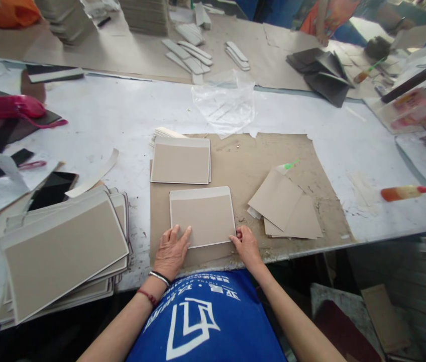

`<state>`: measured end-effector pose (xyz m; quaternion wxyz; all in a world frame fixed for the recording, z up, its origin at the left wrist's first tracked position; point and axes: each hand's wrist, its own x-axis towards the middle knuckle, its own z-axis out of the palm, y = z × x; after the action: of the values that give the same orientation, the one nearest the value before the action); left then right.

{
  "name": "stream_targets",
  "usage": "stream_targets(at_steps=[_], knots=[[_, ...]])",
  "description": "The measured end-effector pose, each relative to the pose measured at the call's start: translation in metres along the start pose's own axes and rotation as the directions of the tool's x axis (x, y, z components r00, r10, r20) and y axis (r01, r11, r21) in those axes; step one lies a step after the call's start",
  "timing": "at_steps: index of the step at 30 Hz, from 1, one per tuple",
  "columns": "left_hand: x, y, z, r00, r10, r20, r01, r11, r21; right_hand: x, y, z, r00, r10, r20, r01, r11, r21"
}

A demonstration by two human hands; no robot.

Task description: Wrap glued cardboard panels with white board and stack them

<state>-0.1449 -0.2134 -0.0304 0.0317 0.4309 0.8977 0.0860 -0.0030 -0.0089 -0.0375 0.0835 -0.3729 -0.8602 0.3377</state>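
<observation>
In front of me a beige panel with a pale strip along its top edge [201, 218] lies flat on a brown work sheet [273, 151]. My left hand [171, 249] rests at its lower left corner, fingers spread and pressing on the surface. The thumb and fingers of my right hand [246, 245] pinch the panel's lower right edge. Just behind lies a similar panel [181, 163], with pale strips partly hidden under its top edge. Several loose beige pieces [284, 203] overlap to the right, and a green tip [291, 165] sticks out behind them.
A stack of larger panels [66, 251] stands at left, beside a phone [52, 190]. At right lies an amber bottle with a red nozzle [405, 192]. Behind are a clear plastic bag [228, 103], dark folded pieces [320, 73] and another person's hand [323, 39].
</observation>
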Motion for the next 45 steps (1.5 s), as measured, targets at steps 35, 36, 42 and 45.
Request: stream_targets(at_steps=[35,36,42,45], knots=[[-0.017,-0.030,0.016,0.992,-0.027,-0.123,-0.009,0.959,-0.284,0.010,0.011,-0.002,0.989,0.049,0.138,-0.047,0.999,-0.018],[-0.017,-0.030,0.016,0.992,-0.029,-0.122,-0.005,0.963,-0.268,0.009,0.011,-0.002,0.990,0.038,0.133,-0.035,0.999,-0.024],[-0.015,-0.028,0.014,0.992,-0.023,-0.128,-0.010,0.968,-0.251,0.005,-0.005,-0.007,0.994,-0.106,0.017,0.106,0.960,-0.259],[-0.014,-0.028,0.014,0.993,-0.021,-0.118,-0.010,0.966,-0.256,0.013,-0.031,-0.005,0.960,-0.280,0.006,0.260,0.880,-0.398]])
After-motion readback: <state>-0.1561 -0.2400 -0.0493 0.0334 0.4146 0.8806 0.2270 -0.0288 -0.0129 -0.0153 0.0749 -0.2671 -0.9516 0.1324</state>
